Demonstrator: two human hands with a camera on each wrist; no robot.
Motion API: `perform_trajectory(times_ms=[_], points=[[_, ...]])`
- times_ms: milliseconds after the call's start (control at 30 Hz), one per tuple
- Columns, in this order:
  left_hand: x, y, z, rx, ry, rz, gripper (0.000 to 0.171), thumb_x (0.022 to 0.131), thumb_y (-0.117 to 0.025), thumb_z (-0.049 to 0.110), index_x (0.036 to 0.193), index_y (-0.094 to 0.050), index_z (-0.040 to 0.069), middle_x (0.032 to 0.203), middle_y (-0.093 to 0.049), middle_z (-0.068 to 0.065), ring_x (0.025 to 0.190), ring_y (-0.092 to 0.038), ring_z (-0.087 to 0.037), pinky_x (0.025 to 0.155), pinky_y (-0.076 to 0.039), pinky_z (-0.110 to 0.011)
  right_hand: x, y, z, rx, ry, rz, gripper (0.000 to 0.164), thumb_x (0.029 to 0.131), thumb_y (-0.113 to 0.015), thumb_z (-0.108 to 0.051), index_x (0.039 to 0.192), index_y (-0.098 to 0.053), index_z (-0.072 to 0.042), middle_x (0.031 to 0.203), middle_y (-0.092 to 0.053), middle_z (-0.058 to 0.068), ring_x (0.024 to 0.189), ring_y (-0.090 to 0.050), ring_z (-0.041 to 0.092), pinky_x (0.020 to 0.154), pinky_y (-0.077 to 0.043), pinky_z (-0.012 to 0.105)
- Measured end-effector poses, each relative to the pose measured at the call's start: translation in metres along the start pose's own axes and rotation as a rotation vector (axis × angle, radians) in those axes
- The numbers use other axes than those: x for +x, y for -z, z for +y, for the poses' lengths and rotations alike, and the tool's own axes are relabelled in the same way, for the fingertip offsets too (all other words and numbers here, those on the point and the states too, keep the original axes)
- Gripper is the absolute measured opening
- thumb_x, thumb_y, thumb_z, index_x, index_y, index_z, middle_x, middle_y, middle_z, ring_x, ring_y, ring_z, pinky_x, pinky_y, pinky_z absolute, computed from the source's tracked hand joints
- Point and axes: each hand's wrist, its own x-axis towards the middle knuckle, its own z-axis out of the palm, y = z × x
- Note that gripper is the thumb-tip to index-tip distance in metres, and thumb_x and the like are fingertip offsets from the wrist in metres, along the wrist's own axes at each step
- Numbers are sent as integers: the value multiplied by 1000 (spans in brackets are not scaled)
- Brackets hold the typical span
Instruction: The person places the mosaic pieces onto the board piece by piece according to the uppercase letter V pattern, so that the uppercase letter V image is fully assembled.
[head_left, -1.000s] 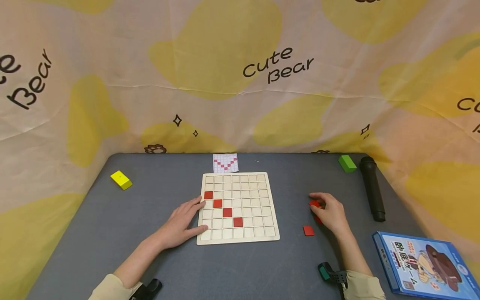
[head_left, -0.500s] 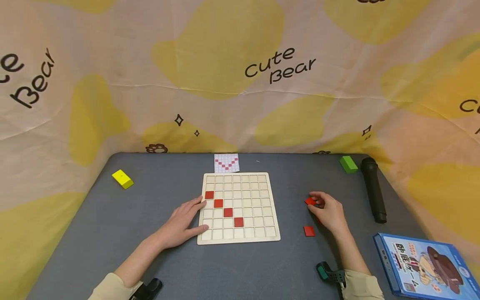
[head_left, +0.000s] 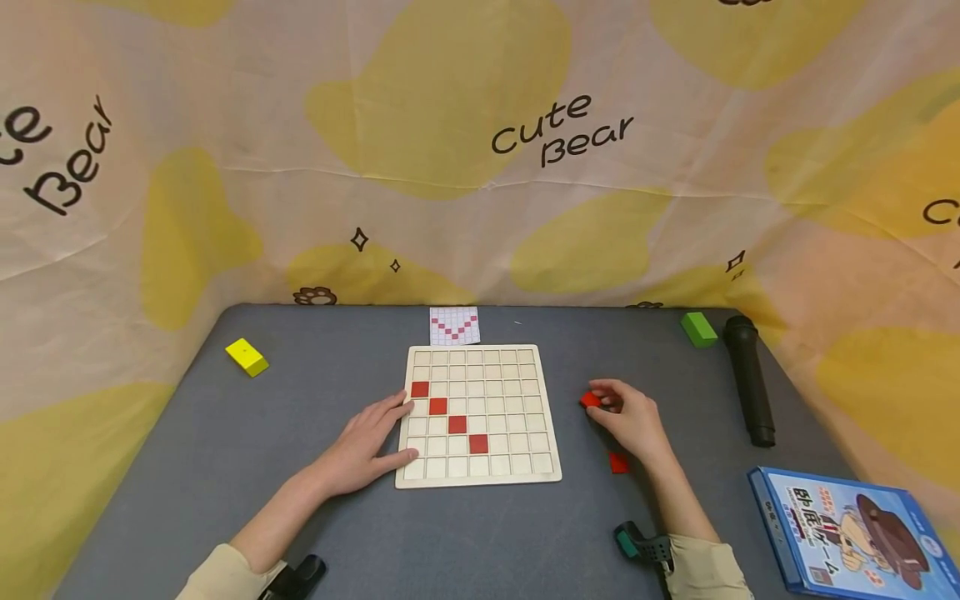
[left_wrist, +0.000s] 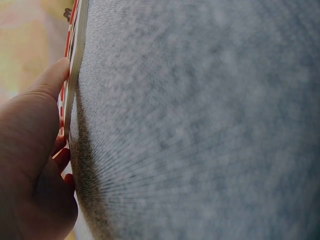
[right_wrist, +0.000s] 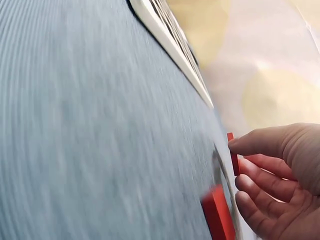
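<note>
A square white grid board (head_left: 512, 480) lies on the grey table; several red square tiles fill cells in a diagonal down from its left side. My left hand (head_left: 365, 442) rests at the board's left edge, its fingers and thumb just over the rim. To the right of the board, my right hand (head_left: 633, 425) pinches one red tile (head_left: 589, 400) between thumb and fingers. In the right wrist view the pinched tile (right_wrist: 234, 160) stands on edge, seen from the side. Another red tile (head_left: 618, 463) lies on the table, partly behind the right wrist.
A small card (head_left: 454, 327) with a pink V pattern on a grid lies behind the board. A yellow block (head_left: 247, 357) is at the far left. On the right are a green block (head_left: 699, 330), a black microphone (head_left: 748, 383) and a blue box (head_left: 847, 529).
The right hand has drawn a red tile away from where it lay and moved left with it toward the board. The left hand and the board have stayed put.
</note>
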Motion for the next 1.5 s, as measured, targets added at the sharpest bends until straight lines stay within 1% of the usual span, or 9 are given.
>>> perform_trajectory(times_ms=[333,600,733,867,1033,1233,1500], points=[[0,1,2,-8,11,-12,73,93,-61,50,148,-40,6,156,-30,-13,139,-30,-37,104,-27,-64,4,-25,-30,70,35,-51,36,81,-78,-5,116,-69,-5,101,-69,8,91,-63,23,79,-53,37],[0,2,2,-9,20,-18,74,93,-61,50,149,-40,6,156,-29,-13,139,-30,-37,105,-26,-63,1,-44,-49,93,85,-113,37,79,-78,-3,115,-70,-7,96,-67,3,86,-61,18,77,-52,35],[-1,2,2,-10,18,-18,74,93,-60,50,148,-40,6,156,-29,-13,139,-30,-37,105,-26,-64,-1,-53,-59,118,130,-152,35,79,-78,-3,113,-71,-8,93,-67,2,82,-60,17,75,-52,33],[-1,2,2,-9,12,-18,74,93,-60,50,149,-40,6,156,-30,-13,139,-30,-37,104,-27,-64,-3,-62,-68,136,182,-202,35,80,-78,-4,113,-71,-8,95,-67,1,83,-61,16,75,-52,31],[-1,2,1,-8,8,-19,74,94,-60,50,149,-39,7,157,-29,-13,140,-29,-36,105,-27,-63,-3,-69,-74,131,240,-239,35,80,-76,-3,114,-70,-7,96,-67,0,85,-61,17,76,-52,29],[-1,2,2,-9,12,-21,74,94,-60,50,149,-39,6,157,-29,-13,140,-29,-37,105,-26,-63,-4,-72,-77,92,284,-243,34,79,-74,-2,112,-71,-9,99,-67,-1,87,-59,15,76,-49,28],[-1,3,2,-4,11,-17,73,93,-60,49,149,-39,6,156,-29,-13,140,-30,-37,105,-26,-63,-4,-75,-79,47,336,-247,30,81,-74,-4,110,-72,-12,108,-68,0,96,-59,17,86,-48,36]])
